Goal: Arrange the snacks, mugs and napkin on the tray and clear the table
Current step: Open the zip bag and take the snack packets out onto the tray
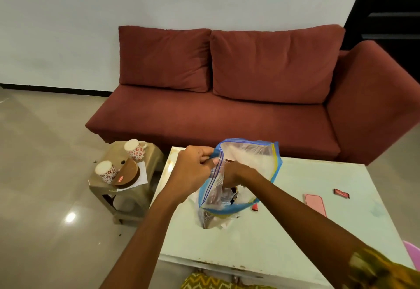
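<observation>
A clear zip bag (250, 159) with a blue rim stands open on the pale green table (295, 232). My left hand (193, 172) pinches the bag's near rim and holds it open. My right hand (236, 172) is inside the bag, among snack packets (216, 195); its fingers are hidden. Two white mugs with red flowers (135, 148) (105, 171) lie on a small beige stool (138, 188) to the left, beside a round brown tray (127, 173) that rests on a white napkin (142, 176).
A pink phone (314, 203), a small red packet (341, 192) and another red piece (255, 207) lie on the table's right half. A maroon sofa (227, 111) stands behind the table. Shiny floor (45, 175) lies left of the stool.
</observation>
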